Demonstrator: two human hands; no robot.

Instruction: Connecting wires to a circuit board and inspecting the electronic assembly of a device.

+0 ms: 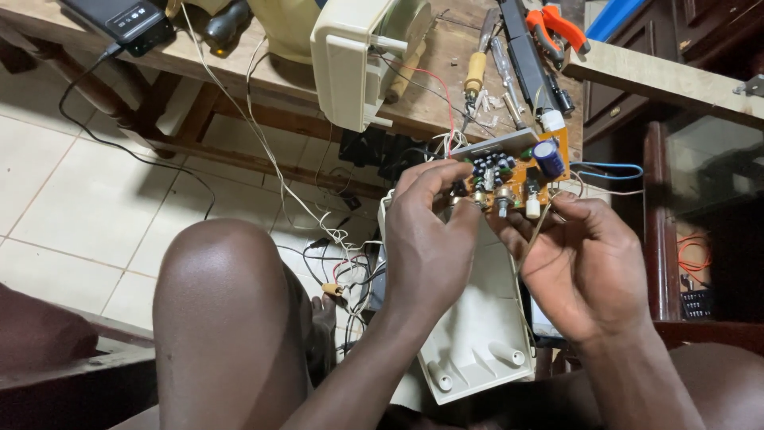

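both hands hold an orange circuit board (521, 171) in the air above a cream plastic case (477, 334) that lies on the person's lap, just below the front edge of the wooden surface (434, 111). the board's long axis runs left to right and rises a little toward the right, with its component side facing the camera; a big blue capacitor (549, 157) stands at its right end and a cluster of small dark ones sits left of the middle. the left hand (430, 239) pinches the board's left lower edge, fingers closed on it. the right hand (585, 263) grips the lower right edge, thumb and fingers closed on the board near a white part. thin wires (605, 169), blue among them, trail off the board to the right. on the surface lie a cream appliance housing (350, 60), a yellow-handled screwdriver (476, 68) pointing away, and orange pliers (557, 28) at the far right. a black box (119, 22) sits at the far left. tangled cables (338, 271) lie on the tiled floor (79, 207).
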